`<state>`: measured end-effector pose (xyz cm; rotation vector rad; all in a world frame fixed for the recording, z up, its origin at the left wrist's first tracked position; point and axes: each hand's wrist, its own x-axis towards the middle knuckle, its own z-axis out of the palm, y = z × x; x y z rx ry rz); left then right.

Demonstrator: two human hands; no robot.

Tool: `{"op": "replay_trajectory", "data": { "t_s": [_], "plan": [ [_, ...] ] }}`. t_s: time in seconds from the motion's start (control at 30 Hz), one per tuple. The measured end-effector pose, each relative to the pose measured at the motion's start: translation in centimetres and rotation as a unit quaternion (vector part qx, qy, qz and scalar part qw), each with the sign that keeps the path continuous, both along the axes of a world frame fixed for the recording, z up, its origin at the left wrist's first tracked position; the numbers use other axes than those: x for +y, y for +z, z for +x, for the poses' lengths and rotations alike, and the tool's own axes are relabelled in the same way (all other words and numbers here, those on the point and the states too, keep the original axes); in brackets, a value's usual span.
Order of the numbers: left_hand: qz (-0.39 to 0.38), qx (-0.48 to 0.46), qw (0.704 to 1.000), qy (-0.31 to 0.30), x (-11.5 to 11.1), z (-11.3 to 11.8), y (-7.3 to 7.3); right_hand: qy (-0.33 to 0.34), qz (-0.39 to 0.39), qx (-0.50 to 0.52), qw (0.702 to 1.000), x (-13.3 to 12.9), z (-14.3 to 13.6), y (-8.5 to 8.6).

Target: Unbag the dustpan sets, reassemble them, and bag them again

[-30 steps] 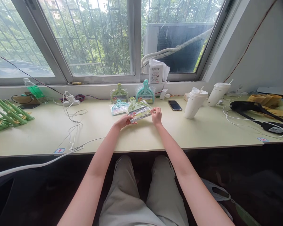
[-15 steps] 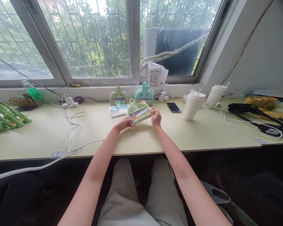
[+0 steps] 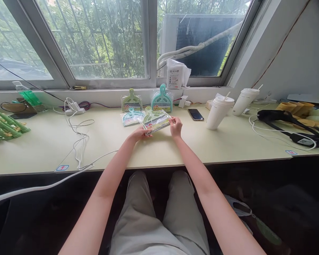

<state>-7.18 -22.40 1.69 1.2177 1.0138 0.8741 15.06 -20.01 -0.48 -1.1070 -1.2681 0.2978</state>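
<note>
Both my hands hold a green mini dustpan and brush set [image 3: 156,119] in clear plastic wrap, tilted above the table. My left hand [image 3: 139,134] grips its lower left corner, and my right hand [image 3: 175,126] pinches its right edge. Just behind it lies a wrapped blue dustpan set [image 3: 132,116], partly covered by the held one. Against the sill lean another green dustpan set [image 3: 132,100] and a teal dustpan set [image 3: 162,99], both upright in plastic.
A phone [image 3: 196,114] and two white cups [image 3: 219,112] with straws stand to the right. Farther right lies a black strapped device [image 3: 289,127]. White cables [image 3: 81,132] run across the left of the pale table [image 3: 196,152]. A tissue pack [image 3: 175,75] sits on the sill.
The view has tipped slightly downward, so the table sits higher in the picture. The held dustpan set has turned a little, its handle leaning back; both hands keep their grip.
</note>
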Motion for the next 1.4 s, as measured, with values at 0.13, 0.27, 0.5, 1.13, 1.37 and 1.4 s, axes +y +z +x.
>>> {"op": "replay_trajectory", "data": {
  "t_s": [0.13,0.27,0.5,1.13,1.37,1.4],
  "plan": [
    [0.037,0.018,0.999,-0.026,-0.1,-0.1,0.3,-0.018,0.029,-0.030,0.999,-0.7,0.0,0.4],
    [0.063,0.028,0.997,-0.044,-0.2,-0.2,0.6,-0.075,0.069,-0.083,0.991,-1.4,-0.1,1.0],
    [0.084,0.038,0.993,-0.069,-0.5,-0.5,0.9,-0.116,0.051,-0.115,0.985,-1.4,0.1,1.0],
    [0.095,0.072,0.991,-0.058,-0.5,-0.8,0.6,0.134,-0.215,0.166,0.953,0.8,0.6,-0.3],
    [0.191,0.007,0.980,0.064,-1.8,1.0,1.6,0.110,-0.198,0.270,0.936,1.2,1.0,-0.5],
    [0.214,0.001,0.974,0.068,-1.9,1.1,1.7,0.106,-0.199,0.285,0.932,1.3,1.0,-0.5]
  ]
}}
